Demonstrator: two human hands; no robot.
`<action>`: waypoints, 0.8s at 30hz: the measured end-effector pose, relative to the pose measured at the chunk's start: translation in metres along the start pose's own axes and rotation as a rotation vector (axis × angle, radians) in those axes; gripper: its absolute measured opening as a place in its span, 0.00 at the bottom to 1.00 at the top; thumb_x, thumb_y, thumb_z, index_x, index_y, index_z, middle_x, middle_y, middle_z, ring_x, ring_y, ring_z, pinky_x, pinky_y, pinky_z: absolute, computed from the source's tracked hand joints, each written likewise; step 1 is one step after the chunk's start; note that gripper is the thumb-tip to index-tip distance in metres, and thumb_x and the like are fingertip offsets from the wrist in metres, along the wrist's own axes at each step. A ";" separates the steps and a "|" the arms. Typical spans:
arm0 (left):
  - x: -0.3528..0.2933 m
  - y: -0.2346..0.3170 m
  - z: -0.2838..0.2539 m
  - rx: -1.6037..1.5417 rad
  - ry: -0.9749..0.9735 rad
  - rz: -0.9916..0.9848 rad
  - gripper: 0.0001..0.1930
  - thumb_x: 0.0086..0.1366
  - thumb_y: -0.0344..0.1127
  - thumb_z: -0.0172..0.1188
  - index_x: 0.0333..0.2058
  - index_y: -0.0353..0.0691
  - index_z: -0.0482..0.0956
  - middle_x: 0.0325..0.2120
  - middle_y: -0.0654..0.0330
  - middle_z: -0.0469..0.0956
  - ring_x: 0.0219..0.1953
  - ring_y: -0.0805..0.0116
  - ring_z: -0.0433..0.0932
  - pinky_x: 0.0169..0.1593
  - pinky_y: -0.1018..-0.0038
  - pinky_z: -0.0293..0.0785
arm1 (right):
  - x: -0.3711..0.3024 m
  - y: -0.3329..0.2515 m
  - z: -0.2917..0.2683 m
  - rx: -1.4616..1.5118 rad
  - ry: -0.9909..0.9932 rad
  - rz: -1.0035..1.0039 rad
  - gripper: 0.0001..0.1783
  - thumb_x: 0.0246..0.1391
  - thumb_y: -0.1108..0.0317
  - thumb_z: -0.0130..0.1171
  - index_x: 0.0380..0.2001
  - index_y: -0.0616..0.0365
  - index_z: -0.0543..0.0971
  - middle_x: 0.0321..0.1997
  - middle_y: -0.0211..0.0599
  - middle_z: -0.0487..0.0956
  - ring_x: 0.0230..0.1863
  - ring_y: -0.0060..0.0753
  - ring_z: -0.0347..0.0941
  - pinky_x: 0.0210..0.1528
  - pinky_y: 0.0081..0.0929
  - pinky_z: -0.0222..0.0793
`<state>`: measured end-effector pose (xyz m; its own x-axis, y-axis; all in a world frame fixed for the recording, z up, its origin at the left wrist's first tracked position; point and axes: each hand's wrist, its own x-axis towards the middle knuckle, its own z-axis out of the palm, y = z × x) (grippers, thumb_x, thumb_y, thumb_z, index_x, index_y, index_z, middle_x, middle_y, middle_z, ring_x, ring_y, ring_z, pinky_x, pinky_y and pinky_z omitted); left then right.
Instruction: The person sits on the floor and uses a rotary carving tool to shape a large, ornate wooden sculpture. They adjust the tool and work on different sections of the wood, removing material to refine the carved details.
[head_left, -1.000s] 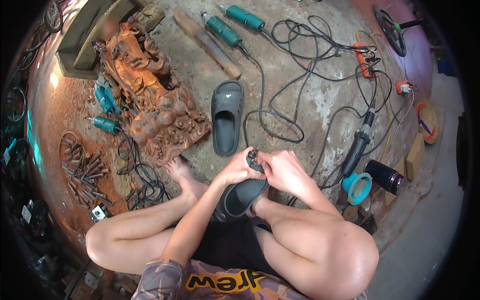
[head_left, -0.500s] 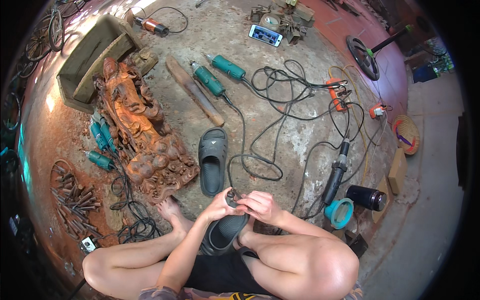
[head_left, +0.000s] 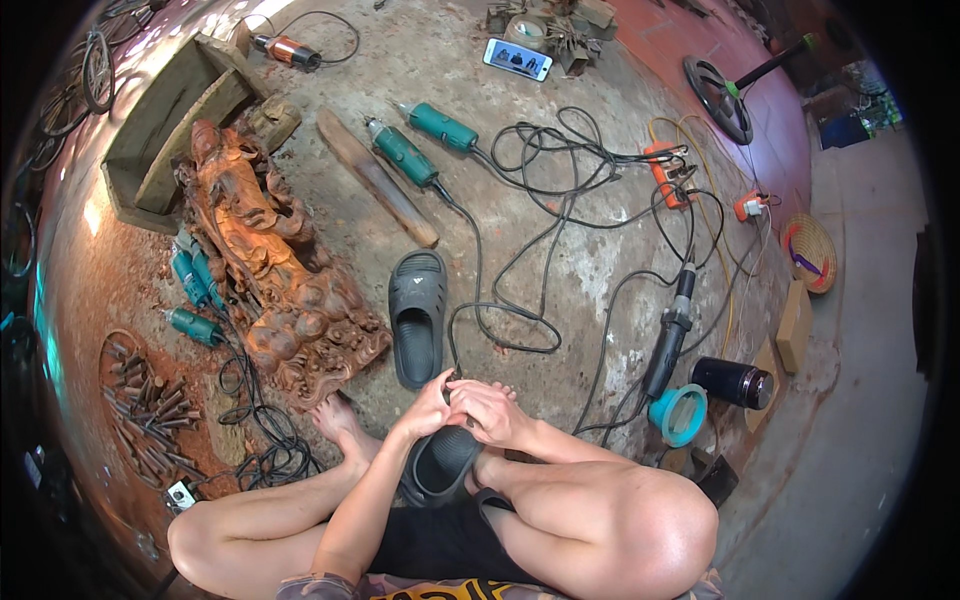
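Observation:
My left hand [head_left: 425, 408] and my right hand [head_left: 488, 412] meet low in the middle, fingers closed together. Between them is something small and dark, almost wholly covered by the fingers; its kind cannot be told. A black cord [head_left: 453, 345] runs down to where the hands meet. Just under the hands is a dark grey slipper [head_left: 443, 463], its front partly hidden. Its mate, another grey slipper [head_left: 418, 320], lies flat on the floor just ahead.
A carved wooden statue [head_left: 255, 240] lies at left beside several green power tools [head_left: 196, 326] and a pile of bits [head_left: 150, 405]. Ahead lie a wooden stick [head_left: 378, 178], green grinders [head_left: 404, 153], tangled cords and a phone [head_left: 517, 59]. A black tool [head_left: 668, 345], teal bowl [head_left: 678, 416] and dark flask [head_left: 732, 384] are at right.
My right hand has moved slightly left and folded over the left fingers, covering the dark piece that showed between them before. The whole view has shifted a little.

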<state>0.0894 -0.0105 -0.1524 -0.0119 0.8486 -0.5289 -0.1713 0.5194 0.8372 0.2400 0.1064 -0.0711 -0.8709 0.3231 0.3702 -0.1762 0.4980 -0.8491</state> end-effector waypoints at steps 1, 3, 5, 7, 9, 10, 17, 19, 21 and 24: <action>-0.001 0.004 0.002 -0.071 -0.021 0.046 0.67 0.46 0.57 0.84 0.72 0.24 0.52 0.63 0.47 0.73 0.67 0.60 0.71 0.73 0.64 0.61 | -0.003 0.001 0.003 -0.020 -0.030 0.043 0.19 0.40 0.80 0.69 0.38 0.62 0.75 0.46 0.48 0.78 0.56 0.56 0.76 0.64 0.48 0.71; -0.003 0.011 0.005 -0.177 -0.047 0.035 0.68 0.45 0.61 0.83 0.71 0.23 0.52 0.62 0.47 0.75 0.65 0.60 0.72 0.72 0.64 0.61 | -0.006 0.001 0.005 0.005 -0.006 0.076 0.19 0.40 0.82 0.66 0.39 0.62 0.74 0.43 0.48 0.77 0.52 0.57 0.76 0.59 0.46 0.72; -0.002 0.013 0.009 -0.024 -0.016 0.100 0.52 0.51 0.47 0.79 0.66 0.23 0.61 0.58 0.47 0.79 0.62 0.58 0.77 0.70 0.65 0.66 | -0.004 -0.002 0.004 -0.034 -0.021 0.124 0.18 0.41 0.83 0.64 0.38 0.62 0.73 0.39 0.48 0.75 0.47 0.57 0.75 0.53 0.45 0.71; 0.004 0.007 0.012 0.157 -0.016 0.210 0.40 0.55 0.39 0.76 0.61 0.24 0.67 0.55 0.48 0.82 0.60 0.56 0.79 0.68 0.67 0.69 | 0.004 -0.007 0.003 -0.030 -0.018 0.169 0.17 0.42 0.84 0.63 0.36 0.62 0.72 0.35 0.47 0.74 0.42 0.55 0.74 0.47 0.45 0.70; 0.013 -0.005 0.016 0.362 -0.053 0.344 0.36 0.57 0.38 0.74 0.60 0.27 0.69 0.53 0.49 0.82 0.59 0.56 0.80 0.67 0.68 0.70 | 0.014 -0.011 0.001 0.004 0.009 0.231 0.14 0.44 0.86 0.64 0.33 0.62 0.73 0.32 0.47 0.73 0.37 0.52 0.73 0.40 0.46 0.69; 0.017 -0.010 0.017 0.300 -0.070 0.344 0.34 0.58 0.37 0.73 0.59 0.28 0.70 0.52 0.50 0.83 0.58 0.56 0.80 0.67 0.68 0.70 | 0.020 -0.013 0.001 -0.012 0.005 0.228 0.14 0.44 0.85 0.63 0.34 0.62 0.72 0.32 0.47 0.73 0.37 0.53 0.73 0.41 0.45 0.69; 0.009 0.003 0.031 0.105 -0.180 0.289 0.33 0.59 0.37 0.72 0.59 0.30 0.71 0.51 0.50 0.83 0.57 0.55 0.81 0.66 0.67 0.71 | 0.042 -0.013 0.014 -0.024 -0.023 0.226 0.10 0.51 0.76 0.58 0.38 0.64 0.74 0.35 0.49 0.79 0.39 0.56 0.77 0.43 0.45 0.71; 0.009 0.016 0.034 0.084 -0.209 0.299 0.32 0.58 0.37 0.72 0.59 0.30 0.71 0.51 0.51 0.83 0.57 0.56 0.81 0.66 0.67 0.71 | 0.045 -0.007 0.021 -0.059 -0.030 0.199 0.08 0.56 0.74 0.55 0.40 0.63 0.75 0.36 0.51 0.81 0.39 0.56 0.78 0.42 0.45 0.72; 0.011 0.026 0.036 0.067 -0.230 0.305 0.32 0.58 0.38 0.73 0.58 0.30 0.72 0.51 0.51 0.83 0.57 0.56 0.81 0.65 0.66 0.72 | 0.048 -0.002 0.027 -0.098 -0.052 0.198 0.08 0.62 0.73 0.51 0.42 0.64 0.75 0.36 0.52 0.82 0.38 0.58 0.80 0.41 0.45 0.74; 0.013 0.032 0.037 0.055 -0.232 0.307 0.32 0.58 0.38 0.73 0.58 0.31 0.73 0.50 0.52 0.83 0.56 0.56 0.81 0.65 0.66 0.73 | 0.057 0.002 0.035 -0.070 -0.095 0.304 0.14 0.69 0.67 0.46 0.43 0.65 0.79 0.36 0.55 0.84 0.38 0.60 0.81 0.41 0.46 0.76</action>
<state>0.1197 0.0210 -0.1272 0.1700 0.9624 -0.2121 -0.1415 0.2368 0.9612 0.1738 0.0975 -0.0650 -0.9182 0.3910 0.0638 0.1281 0.4455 -0.8860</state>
